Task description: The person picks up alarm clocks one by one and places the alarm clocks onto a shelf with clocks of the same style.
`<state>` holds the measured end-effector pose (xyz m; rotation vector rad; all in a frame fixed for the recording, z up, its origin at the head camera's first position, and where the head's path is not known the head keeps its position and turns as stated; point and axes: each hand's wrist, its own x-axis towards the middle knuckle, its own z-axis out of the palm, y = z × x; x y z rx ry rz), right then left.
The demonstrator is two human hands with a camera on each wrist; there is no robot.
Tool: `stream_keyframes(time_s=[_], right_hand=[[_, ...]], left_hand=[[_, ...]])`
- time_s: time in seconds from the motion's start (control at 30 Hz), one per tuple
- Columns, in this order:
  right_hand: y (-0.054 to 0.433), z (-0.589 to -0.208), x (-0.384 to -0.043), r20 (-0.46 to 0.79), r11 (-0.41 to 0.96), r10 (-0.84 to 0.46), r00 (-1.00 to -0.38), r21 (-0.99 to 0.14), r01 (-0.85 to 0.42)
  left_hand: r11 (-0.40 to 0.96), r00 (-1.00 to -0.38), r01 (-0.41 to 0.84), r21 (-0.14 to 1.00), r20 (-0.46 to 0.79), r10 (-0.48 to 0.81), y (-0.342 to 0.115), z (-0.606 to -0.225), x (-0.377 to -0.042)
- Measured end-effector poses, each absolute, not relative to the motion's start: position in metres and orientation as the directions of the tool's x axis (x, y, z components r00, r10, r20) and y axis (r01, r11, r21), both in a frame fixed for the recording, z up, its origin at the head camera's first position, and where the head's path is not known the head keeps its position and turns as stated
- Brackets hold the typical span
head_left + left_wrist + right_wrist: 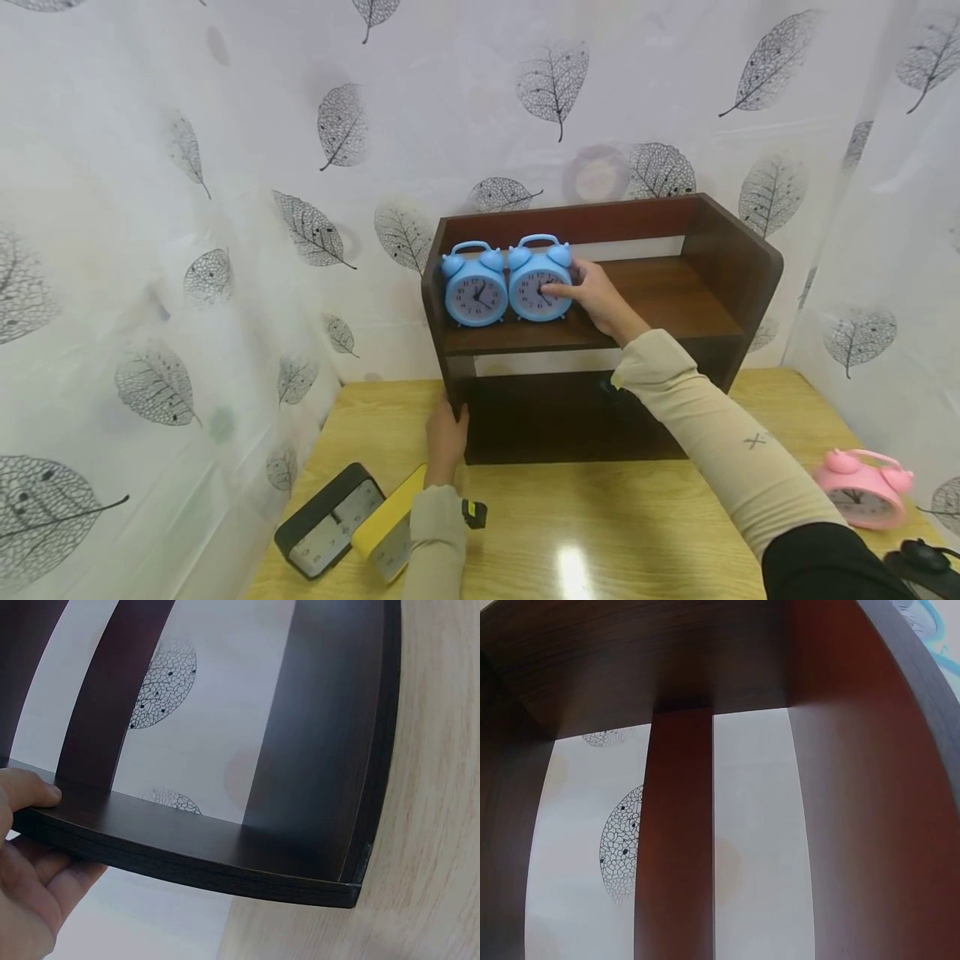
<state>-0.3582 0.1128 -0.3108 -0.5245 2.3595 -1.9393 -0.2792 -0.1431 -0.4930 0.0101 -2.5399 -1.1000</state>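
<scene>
A dark brown two-tier shelf [660, 292] stands on the table against the back. Two light blue twin-bell alarm clocks sit side by side on its upper board: the left clock [476, 302] by the side panel, the right clock [534, 302] close beside it. My right hand [600, 302] holds the right clock by its right side, thumb over its face. Lower down, my left hand [446, 437] grips the left side panel [172, 855], thumb inside and fingers outside. The right wrist view shows the shelf's lower tier, with a bit of light blue [936, 652] in the top corner.
On the table [622, 533] at front left lie a black rectangular clock [330, 521] and a yellow one [390, 525]. A pink alarm clock [862, 490] stands at the right, near a black object [926, 562]. Leaf-patterned sheeting [480, 100] hangs behind and at both sides.
</scene>
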Motion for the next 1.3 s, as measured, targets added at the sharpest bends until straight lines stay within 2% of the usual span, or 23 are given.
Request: stream_keyframes(time_s=[0.37, 0.6, 1.3], right_hand=[[0.1135, -0.3128, -0.3622, 0.198, 0.14, -0.29, -0.936, -0.959, -0.246], [0.1129, -0.3148, -0.3609, 0.219, 0.135, -0.289, -0.932, -0.954, -0.266], [0.1118, -0.3172, -0.3596, 0.238, 0.161, -0.311, -0.92, -0.941, -0.298]], left_hand=[[0.709, -0.929, 0.132, 0.693, 0.336, -0.156, -0.1428, -0.4956, -0.2805], [0.671, -0.949, 0.108, 0.734, 0.276, -0.149, -0.1428, -0.4953, -0.2793], [0.689, -0.939, 0.12, 0.715, 0.307, -0.156, -0.1424, -0.4932, -0.2763]])
